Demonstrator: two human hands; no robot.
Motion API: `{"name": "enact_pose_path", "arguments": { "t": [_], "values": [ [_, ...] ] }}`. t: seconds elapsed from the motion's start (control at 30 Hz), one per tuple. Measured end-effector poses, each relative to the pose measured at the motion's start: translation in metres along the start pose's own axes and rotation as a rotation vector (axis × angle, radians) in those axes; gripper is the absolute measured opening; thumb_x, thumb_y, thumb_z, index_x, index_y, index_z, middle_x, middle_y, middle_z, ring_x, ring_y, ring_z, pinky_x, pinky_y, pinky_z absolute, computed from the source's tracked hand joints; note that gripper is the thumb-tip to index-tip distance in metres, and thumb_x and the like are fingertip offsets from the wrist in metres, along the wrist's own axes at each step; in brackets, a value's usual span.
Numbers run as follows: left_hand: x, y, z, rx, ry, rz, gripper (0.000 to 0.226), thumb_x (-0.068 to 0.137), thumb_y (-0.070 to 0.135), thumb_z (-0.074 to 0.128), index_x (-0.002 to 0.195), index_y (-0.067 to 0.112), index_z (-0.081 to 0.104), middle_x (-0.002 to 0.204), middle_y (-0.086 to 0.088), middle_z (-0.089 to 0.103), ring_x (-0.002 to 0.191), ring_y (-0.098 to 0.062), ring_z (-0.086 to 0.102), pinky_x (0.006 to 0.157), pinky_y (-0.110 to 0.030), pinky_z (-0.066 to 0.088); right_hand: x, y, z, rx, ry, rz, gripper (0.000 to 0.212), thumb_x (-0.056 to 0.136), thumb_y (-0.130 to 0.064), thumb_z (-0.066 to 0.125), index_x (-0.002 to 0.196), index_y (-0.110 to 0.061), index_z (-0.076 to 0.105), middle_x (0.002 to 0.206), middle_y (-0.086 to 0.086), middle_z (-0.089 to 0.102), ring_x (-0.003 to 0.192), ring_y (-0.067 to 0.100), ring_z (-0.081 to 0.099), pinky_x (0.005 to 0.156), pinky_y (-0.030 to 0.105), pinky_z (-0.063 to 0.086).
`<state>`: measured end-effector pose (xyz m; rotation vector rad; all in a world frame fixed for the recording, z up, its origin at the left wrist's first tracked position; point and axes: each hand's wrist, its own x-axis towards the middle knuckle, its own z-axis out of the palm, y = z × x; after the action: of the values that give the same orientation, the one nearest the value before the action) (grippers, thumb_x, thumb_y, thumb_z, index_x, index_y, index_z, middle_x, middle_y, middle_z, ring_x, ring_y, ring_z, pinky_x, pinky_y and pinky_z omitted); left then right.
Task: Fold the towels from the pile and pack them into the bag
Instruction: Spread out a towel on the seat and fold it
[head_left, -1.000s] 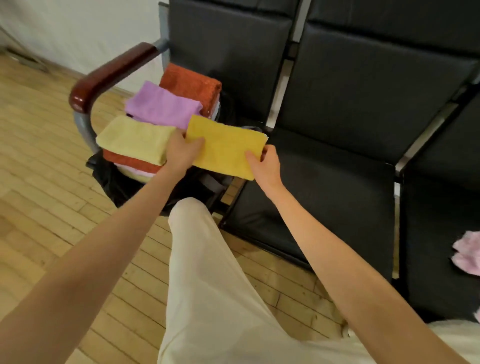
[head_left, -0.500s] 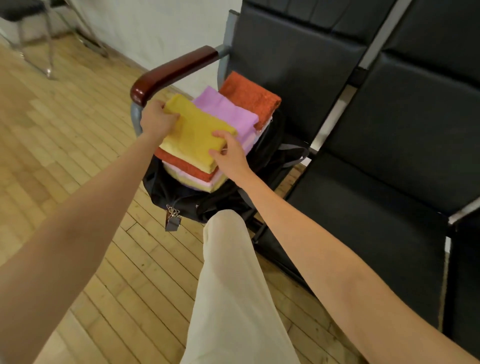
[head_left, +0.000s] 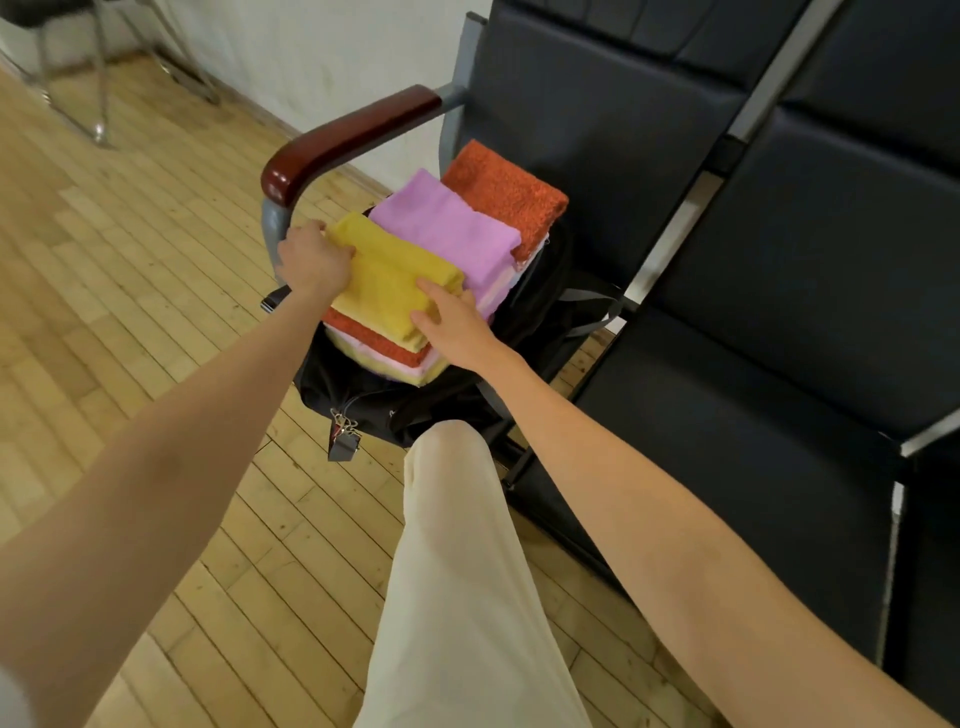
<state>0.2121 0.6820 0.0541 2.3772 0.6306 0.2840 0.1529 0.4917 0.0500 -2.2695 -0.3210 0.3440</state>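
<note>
Yellow towel (head_left: 387, 291) now atop the bag's (head_left: 426, 405) stack, left hand (head_left: 311, 260) gripping, right hand (head_left: 452, 322) flat

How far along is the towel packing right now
Done: folded orange and purple towels sit stacked in the black bag. In hand: the left hand and right hand are setting the yellow towel on the near stack. Left: no unfolded pile is in view, so I cannot tell.

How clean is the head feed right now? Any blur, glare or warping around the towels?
Head view: yellow towel and both hands, left and right, sharp; soft even light, no glare; wide-angle bending of the chair backs; far chair legs top left slightly blurred.
</note>
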Motion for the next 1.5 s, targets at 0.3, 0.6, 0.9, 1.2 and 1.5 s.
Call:
{"name": "enact_pose_path", "arguments": {
  "t": [0.3,0.6,0.9,1.2,1.5],
  "values": [
    [-0.128,0.027,0.025,-0.129,0.122,0.762,0.035,0.086,0.017,0.059,0.118,0.001,0.057,0.12,-0.017,0.057,0.114,-0.031,0.051,0.097,-0.037,0.038,-0.099,0.082,-0.057,-0.344,0.114,0.076,0.068,0.096,-0.02,0.051,0.152,-0.016,0.012,0.129,0.019,0.039,0.116,0.035,0.044,0.095,0.043,0.043],
    [-0.277,0.087,0.141,0.093,-0.635,0.973,0.047,0.09,0.017,0.06,0.135,0.008,0.048,0.132,-0.012,0.051,0.121,-0.03,0.048,0.101,-0.039,0.04,-0.279,0.219,-0.117,-0.328,0.163,0.661,0.068,0.095,-0.021,0.053,0.15,-0.017,0.014,0.152,0.021,0.009,0.139,0.039,0.019,0.113,0.048,0.027],
    [-0.448,0.192,0.243,0.121,-1.015,1.249,0.042,0.092,0.014,0.056,0.133,0.01,0.05,0.14,-0.007,0.045,0.127,-0.025,0.043,0.106,-0.035,0.036,-0.488,0.325,-0.184,-0.157,0.671,1.074,0.059,0.091,-0.021,0.057,0.142,-0.007,0.033,0.136,0.027,0.036,0.127,0.043,0.032,0.104,0.038,0.03],
    [-0.587,0.262,0.346,0.367,-1.17,1.609,0.059,0.093,0.015,0.053,0.147,0.008,0.031,0.153,-0.01,0.029,0.138,-0.029,0.031,0.112,-0.038,0.031,-0.567,0.431,-0.194,-0.102,0.685,1.302,0.06,0.091,-0.024,0.056,0.144,-0.015,0.03,0.154,0.023,0.005,0.141,0.046,0.007,0.115,0.05,0.019],
    [-0.676,0.313,0.419,0.315,-1.165,1.767,0.067,0.092,0.033,0.059,0.149,0.021,0.027,0.156,-0.005,0.024,0.136,-0.032,0.031,0.105,-0.046,0.037,-0.589,0.488,-0.194,-0.38,0.868,1.254,0.044,0.089,-0.022,0.049,0.131,-0.01,0.045,0.124,0.022,0.045,0.112,0.04,0.041,0.095,0.043,0.032]
  ]
}}
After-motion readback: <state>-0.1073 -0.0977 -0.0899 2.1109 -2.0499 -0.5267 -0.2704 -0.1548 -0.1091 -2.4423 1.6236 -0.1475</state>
